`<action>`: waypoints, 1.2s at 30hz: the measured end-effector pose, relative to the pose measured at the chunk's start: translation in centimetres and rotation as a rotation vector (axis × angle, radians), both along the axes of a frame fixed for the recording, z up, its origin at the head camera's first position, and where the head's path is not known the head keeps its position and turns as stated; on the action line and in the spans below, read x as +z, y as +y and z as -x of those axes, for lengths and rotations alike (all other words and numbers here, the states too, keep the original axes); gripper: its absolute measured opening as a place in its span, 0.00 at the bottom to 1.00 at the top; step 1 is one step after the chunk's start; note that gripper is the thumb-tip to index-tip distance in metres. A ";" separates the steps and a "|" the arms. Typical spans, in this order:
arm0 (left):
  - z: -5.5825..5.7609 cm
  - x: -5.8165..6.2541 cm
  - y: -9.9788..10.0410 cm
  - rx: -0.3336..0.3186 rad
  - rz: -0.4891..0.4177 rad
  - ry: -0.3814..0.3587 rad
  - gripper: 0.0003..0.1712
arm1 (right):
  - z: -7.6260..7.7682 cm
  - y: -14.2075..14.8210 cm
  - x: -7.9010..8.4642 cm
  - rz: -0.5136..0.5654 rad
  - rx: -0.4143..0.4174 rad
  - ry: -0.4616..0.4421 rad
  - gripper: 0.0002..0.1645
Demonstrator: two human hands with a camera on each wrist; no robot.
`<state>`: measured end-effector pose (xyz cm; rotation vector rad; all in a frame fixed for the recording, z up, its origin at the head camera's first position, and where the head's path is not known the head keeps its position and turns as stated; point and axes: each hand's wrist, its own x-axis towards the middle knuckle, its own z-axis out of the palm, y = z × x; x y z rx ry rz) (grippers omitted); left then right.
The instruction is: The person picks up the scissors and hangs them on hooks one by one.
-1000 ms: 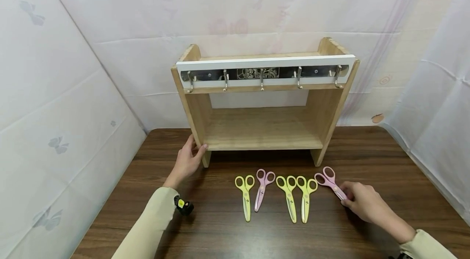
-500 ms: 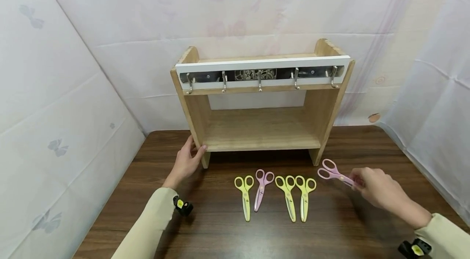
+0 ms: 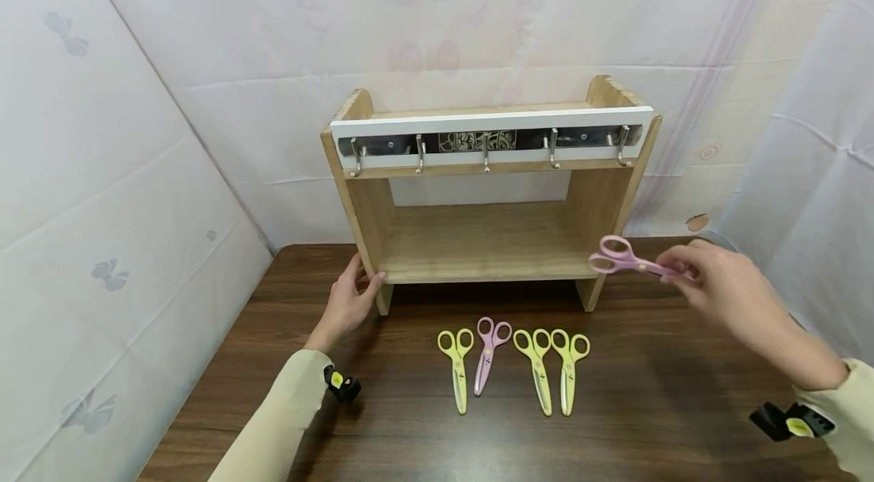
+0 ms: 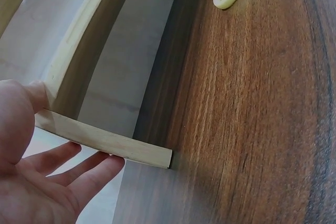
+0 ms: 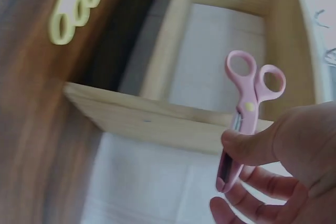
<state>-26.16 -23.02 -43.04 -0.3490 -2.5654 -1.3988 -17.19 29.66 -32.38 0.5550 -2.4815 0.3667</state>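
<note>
Pink scissors (image 3: 635, 264) hang in the air at the shelf's right side, handle rings pointing left. My right hand (image 3: 737, 292) pinches them by the blade end; in the right wrist view the thumb presses the pink scissors (image 5: 249, 106) against the fingers. With its thumb on the front edge and its fingers along the outer face, my left hand (image 3: 347, 305) grips the left side panel of the wooden shelf (image 3: 478, 239) low down. The left wrist view shows that panel (image 4: 105, 139) between thumb and fingers. Across the shelf's top front runs a white rail (image 3: 492, 120) with several metal hooks.
On the dark wooden table (image 3: 423, 444), before the shelf, lie yellow scissors (image 3: 456, 360), another pink pair (image 3: 488, 353) and two more yellow pairs, one of them the rightmost yellow scissors (image 3: 569, 364). Pale patterned cloth (image 3: 444, 26) hangs behind and at both sides.
My right hand has lifted the pink scissors off the table and carried them up, turning them so the rings point left. My left hand stays on the shelf's side panel.
</note>
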 end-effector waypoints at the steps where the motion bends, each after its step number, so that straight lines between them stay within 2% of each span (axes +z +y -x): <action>1: 0.0 0.0 0.0 0.002 -0.001 0.000 0.37 | 0.1 -0.1 0.5 0.014 0.014 0.034 0.16; 5: 0.0 -0.1 0.0 0.005 0.002 0.006 0.37 | 0.6 -0.6 2.0 0.111 0.062 0.126 0.18; 7: 0.0 -0.1 0.0 0.006 0.005 0.009 0.36 | 0.8 -0.9 2.5 0.180 0.073 0.140 0.19; 11: 0.0 0.0 -0.1 0.008 0.006 0.010 0.36 | 1.4 -1.4 2.9 0.325 0.063 0.117 0.17; 18: -0.2 -0.2 0.0 0.010 0.002 -0.017 0.37 | 2.7 -2.4 2.2 0.537 0.106 0.071 0.14; 24: -0.1 -0.3 0.2 0.000 0.010 -0.009 0.37 | 3.5 -2.6 1.5 0.611 0.086 0.048 0.13; 36: -0.2 -0.3 0.2 0.013 0.007 0.015 0.36 | 4.4 -3.3 0.4 0.679 0.068 -0.002 0.11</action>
